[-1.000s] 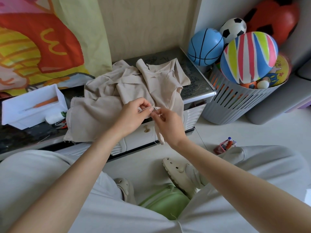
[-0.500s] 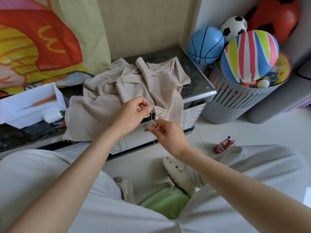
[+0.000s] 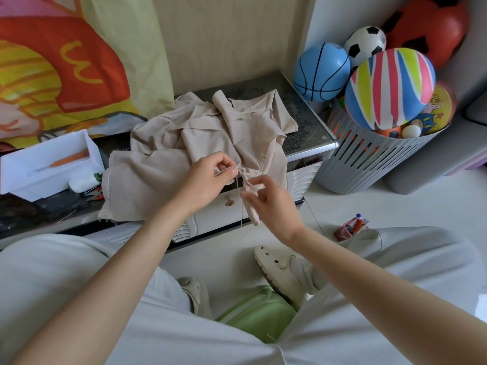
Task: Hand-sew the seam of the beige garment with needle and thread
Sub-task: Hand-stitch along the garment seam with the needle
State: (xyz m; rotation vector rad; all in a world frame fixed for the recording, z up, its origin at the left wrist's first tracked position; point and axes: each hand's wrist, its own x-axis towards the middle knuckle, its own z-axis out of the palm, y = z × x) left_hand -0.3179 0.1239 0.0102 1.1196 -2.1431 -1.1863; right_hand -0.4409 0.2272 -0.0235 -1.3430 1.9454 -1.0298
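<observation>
Nearest, at 6 o'clock, a green stool (image 3: 258, 312) sits between the person's grey-clad knees. Above it the hands meet at the frame's centre. The left hand (image 3: 208, 180) has a clenched grip, pinching the seam edge of the beige garment (image 3: 163, 180), which lies crumpled on the surface (image 3: 308, 127) and droops over its front. The right hand (image 3: 274, 204), just at 4 o'clock of it, is blurred with fingers half spread; whether it grips anything cannot be told. A thread (image 3: 241, 204) hangs slack between them; the needle is too fine to make out. It looks like mid-stitch: next, the thread needs drawing taut. A white box (image 3: 15, 175) sits at 9 o'clock, a basket (image 3: 369, 164) of balls at 2 o'clock.
</observation>
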